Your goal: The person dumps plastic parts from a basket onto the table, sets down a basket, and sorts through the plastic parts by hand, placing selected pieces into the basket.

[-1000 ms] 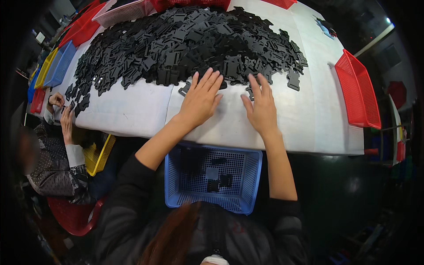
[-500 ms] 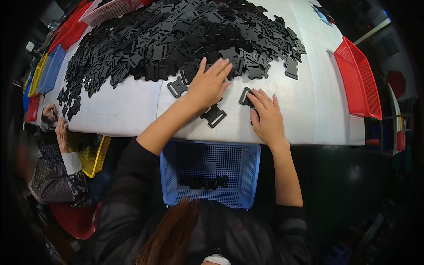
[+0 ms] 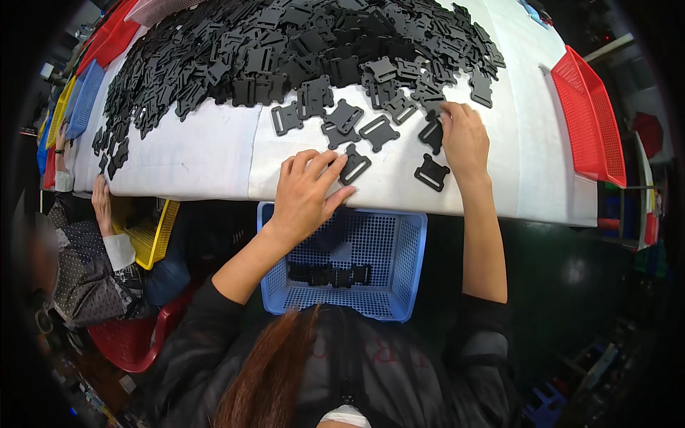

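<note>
My left hand (image 3: 305,189) is near the table's front edge, its fingers spread and curved. Its index finger and thumb lie beside a flat black plastic buckle piece (image 3: 355,167), touching its left side. Farther right, the bent fingers of my right hand (image 3: 467,143) pinch the edge of another black buckle piece (image 3: 430,135), which looks tilted. A single buckle piece (image 3: 432,172) lies flat below that hand. Between my hands and the pile are several loose pieces, among them a slotted buckle piece (image 3: 379,133). The large pile of black buckle pieces (image 3: 257,60) spreads across the table behind.
Below the table's front edge stands a blue mesh basket (image 3: 415,264) with several black pieces inside. A red basket (image 3: 589,118) is at the table's right edge. At the left, another person's hand (image 3: 102,203) is by the table edge, near a yellow basket (image 3: 163,235).
My left hand has drawn back from the pile towards the front edge. My right hand has moved farther away and right. More loose pieces now lie spread out in front of the pile.
</note>
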Tool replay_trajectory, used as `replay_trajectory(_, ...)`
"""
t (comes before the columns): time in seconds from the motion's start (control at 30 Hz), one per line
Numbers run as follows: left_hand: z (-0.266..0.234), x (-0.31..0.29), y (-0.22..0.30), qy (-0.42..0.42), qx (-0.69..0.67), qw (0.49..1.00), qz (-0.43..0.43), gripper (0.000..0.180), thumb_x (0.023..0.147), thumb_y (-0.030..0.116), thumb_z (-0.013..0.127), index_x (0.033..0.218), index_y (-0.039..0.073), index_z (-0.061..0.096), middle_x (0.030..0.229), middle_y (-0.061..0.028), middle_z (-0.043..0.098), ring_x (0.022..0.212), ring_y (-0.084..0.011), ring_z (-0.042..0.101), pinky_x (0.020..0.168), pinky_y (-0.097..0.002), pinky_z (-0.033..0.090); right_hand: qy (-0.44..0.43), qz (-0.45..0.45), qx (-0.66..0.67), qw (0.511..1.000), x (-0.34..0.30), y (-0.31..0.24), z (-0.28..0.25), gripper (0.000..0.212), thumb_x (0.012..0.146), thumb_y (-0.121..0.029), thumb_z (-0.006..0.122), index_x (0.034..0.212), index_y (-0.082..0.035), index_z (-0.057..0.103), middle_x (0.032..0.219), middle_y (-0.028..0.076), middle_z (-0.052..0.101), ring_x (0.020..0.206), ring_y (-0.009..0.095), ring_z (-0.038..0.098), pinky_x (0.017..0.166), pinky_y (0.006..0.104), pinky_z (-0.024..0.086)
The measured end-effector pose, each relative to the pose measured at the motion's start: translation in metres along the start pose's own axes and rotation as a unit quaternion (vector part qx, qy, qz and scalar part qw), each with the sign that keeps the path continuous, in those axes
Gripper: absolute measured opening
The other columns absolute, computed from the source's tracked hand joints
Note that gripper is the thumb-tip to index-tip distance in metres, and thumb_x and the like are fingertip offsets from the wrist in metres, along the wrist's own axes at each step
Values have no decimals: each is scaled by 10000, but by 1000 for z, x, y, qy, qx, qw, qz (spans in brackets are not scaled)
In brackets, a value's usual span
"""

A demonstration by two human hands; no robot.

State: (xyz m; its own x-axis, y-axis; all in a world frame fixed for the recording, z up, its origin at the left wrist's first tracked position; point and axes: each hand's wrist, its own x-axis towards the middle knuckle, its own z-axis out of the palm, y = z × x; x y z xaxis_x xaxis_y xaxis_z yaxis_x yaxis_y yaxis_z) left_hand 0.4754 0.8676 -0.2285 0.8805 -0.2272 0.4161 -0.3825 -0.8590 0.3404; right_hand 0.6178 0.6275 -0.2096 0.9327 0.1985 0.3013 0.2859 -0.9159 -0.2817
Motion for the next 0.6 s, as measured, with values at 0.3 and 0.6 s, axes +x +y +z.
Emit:
replay_trajectory(0.3, -14, -15, -7, -29, 2, 1000, -5, 418, 769, 147, 695, 1160, 41, 594, 1140, -68, 583, 1070, -256, 530, 903, -387, 386, 22, -190, 29, 981, -69, -45, 1, 331, 835, -225, 666, 1131, -80, 639, 1322, 80, 514, 1303, 288, 390, 1030, 493, 307)
replay_trajectory(0.6, 1, 4, -10, 0, -152, 983, -102, 110, 867, 90, 617, 949, 17, 622, 800, -91, 604, 752, -254, 564, 659, -348, 448, 43, -161, 12, 986, -109, -2, -9, 310, 804, -53, 667, 1109, -20, 626, 1125, 113, 626, 1066, 273, 573, 859, 362, 466)
